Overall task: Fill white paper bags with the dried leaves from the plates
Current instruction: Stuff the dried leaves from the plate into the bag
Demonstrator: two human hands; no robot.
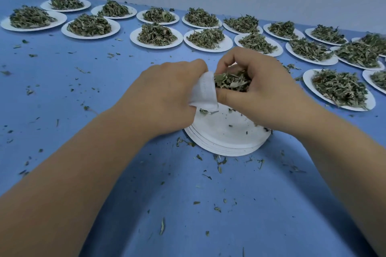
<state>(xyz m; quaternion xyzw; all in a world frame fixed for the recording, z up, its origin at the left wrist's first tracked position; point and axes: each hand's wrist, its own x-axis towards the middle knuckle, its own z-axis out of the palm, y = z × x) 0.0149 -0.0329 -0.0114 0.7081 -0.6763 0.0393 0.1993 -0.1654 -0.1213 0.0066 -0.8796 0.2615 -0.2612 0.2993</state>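
Blue worktop [62,110] carries rows of white plates [308,81] heaped with dried leaves, loose fragments scattered between. A stack of emptied plates [225,140] sits at centre. Above it, left hand [167,94] grips a white paper bag [205,94], mouth facing right. Right hand [261,85] pinches a clump of leaves [231,81] at the bag's mouth.
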